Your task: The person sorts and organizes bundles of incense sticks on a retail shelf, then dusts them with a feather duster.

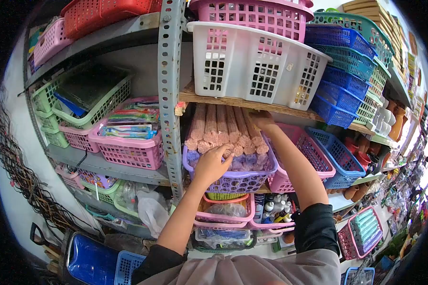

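1. the metal shelf rack (169, 95) fills the view, its grey perforated upright running top to bottom, with plastic baskets stacked on every level.
2. a white basket (252, 61) sits on a wooden shelf board (233, 101), just above the person's hands.
3. under that board stands a purple basket (233, 180), on the shelf just right of the upright.
4. a pink basket (314, 156) stands just beside it on the right, partly behind the right forearm, and a blue basket (342, 161) comes after that.
5. left of the upright, another pink basket of toothbrush packs (128, 152) rests on a grey shelf.
6. pinkish bundles (214, 126) lie packed side by side in the purple basket, leaning up and back until they reach the board.
7. the left hand (213, 164) rests on the near ends of the bundles, fingers curled over them; i cannot tell whether it clasps one.
8. the right hand (261, 121) is higher up, at the far end of the rightmost bundles just under the board; its grip is hidden. the two hands are apart.
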A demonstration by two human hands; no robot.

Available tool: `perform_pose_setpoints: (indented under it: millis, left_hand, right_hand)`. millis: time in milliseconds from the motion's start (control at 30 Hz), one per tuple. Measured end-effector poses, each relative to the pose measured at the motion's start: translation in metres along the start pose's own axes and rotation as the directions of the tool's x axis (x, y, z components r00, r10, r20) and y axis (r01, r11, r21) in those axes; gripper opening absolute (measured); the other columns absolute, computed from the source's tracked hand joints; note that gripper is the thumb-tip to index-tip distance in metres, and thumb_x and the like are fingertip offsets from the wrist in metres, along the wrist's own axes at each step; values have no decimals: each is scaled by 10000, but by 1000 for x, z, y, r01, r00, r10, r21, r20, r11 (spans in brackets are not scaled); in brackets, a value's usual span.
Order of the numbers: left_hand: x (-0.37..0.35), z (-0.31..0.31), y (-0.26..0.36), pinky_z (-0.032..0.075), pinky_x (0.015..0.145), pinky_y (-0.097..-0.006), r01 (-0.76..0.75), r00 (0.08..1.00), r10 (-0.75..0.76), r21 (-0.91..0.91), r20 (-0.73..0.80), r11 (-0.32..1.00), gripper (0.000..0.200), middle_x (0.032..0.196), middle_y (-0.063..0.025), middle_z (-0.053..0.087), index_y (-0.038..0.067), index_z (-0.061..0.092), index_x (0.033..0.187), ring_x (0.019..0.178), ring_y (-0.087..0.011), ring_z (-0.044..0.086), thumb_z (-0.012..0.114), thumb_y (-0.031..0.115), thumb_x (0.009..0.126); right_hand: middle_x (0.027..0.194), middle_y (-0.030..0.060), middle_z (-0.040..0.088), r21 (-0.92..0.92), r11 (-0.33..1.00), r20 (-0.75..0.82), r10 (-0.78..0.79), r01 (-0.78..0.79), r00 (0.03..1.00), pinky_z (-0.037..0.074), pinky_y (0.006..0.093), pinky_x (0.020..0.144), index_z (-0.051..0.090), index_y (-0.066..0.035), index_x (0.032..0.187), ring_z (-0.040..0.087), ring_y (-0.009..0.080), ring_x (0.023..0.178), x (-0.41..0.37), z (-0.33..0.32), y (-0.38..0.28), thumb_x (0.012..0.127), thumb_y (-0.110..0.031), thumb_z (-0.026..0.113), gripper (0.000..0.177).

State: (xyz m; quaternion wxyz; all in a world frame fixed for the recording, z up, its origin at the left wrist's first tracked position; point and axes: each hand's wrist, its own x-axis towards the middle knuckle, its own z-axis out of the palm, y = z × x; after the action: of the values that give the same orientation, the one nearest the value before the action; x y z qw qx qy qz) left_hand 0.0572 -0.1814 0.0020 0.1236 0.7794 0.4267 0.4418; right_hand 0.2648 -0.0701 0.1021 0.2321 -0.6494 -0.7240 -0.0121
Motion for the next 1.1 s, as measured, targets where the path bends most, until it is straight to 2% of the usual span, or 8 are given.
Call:
perform_pose_setpoints:
  millis: [267,333,367,433,633,867,1033,1100]
  left_hand:
    - [0,0,0,504,697,-381,-14,1000,14,2,-10,1000,374,887,-130,673,65,598,1159,767,-301,642,595,287,857]
    - [0,-2,3,504,716,-387,-8,1000,8,13,-5,1000,374,908,-135,671,60,596,1160,797,-311,641,590,277,855]
    - [-1,-3,4,505,734,-394,0,1000,0,21,-3,1000,374,929,-139,670,54,595,1161,826,-320,641,585,267,853]
    - [-2,-2,4,503,751,-399,-4,1000,5,34,-17,999,370,955,-146,665,53,594,1162,851,-327,638,577,252,850]
    - [-2,-3,4,500,776,-410,-27,999,29,49,-28,998,343,1009,-167,650,44,596,1134,881,-336,633,559,218,841]
    - [-1,-7,8,501,753,-404,3,999,-5,28,51,1000,324,1013,-166,650,51,600,1113,843,-327,640,569,230,844]
    - [-2,2,1,506,732,-392,-78,996,79,20,-29,997,309,1029,-167,649,63,610,1119,811,-319,647,594,226,856]
    - [-2,-1,8,492,783,-405,-77,996,76,-31,-42,997,280,1023,-171,640,49,604,1084,914,-347,617,591,197,846]
  right_hand:
    - [1525,154,196,-290,952,-30,-111,98,993,150,410,1156,278,-69,1445,199,289,1402,23,36,-35,957,-343,301,559]
    - [1549,91,151,-631,768,131,-32,109,991,93,432,1163,194,-126,1482,129,267,1427,39,48,-36,951,-409,281,608]
    - [1549,91,151,-630,769,130,-32,108,991,93,432,1163,194,-126,1482,129,267,1427,44,52,-32,951,-409,281,608]
    - [1548,80,160,-74,984,166,-148,162,975,82,433,1162,191,-146,1486,132,247,1429,43,51,-33,930,-473,302,655]
    - [1538,79,193,-336,931,166,-91,143,982,86,438,1159,187,-163,1488,154,244,1425,11,31,-56,907,-571,292,718]
    - [1526,137,202,-140,978,65,-144,152,987,67,446,1157,177,-130,1486,163,273,1420,-14,23,-47,904,-590,312,754]
    - [1217,284,528,-67,978,10,-199,199,980,414,464,950,514,-52,1270,537,400,1102,-54,11,-16,883,-441,495,549]
    - [991,263,617,-132,896,-236,-445,425,864,484,447,818,606,-15,1076,601,412,915,-92,2,2,861,-359,565,408]
